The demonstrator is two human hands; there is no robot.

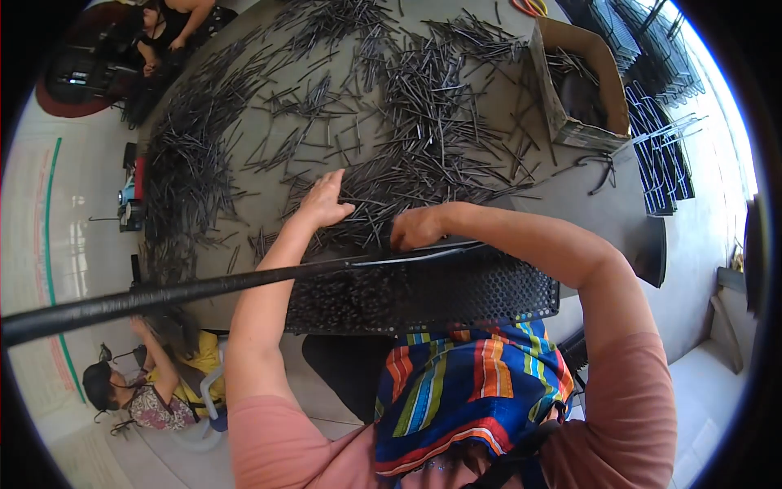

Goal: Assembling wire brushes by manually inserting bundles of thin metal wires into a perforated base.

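Observation:
Thin dark sticks lie in a loose, tangled heap across the table in front of me. My left hand rests at the near left side of the heap, its fingers stretched out and the thumb apart. To the right of it, my right hand reaches down among the near sticks with curled fingers; its fingertips are hidden, so what they hold does not show. Just below both hands, at the table's near edge, is a black tray with rows of round holes. Many stick ends stand in its left part.
A dark pole crosses over my left forearm. A worn cardboard box with sticks inside stands at the far right, beside black wire racks. Co-workers sit at the far left and near left.

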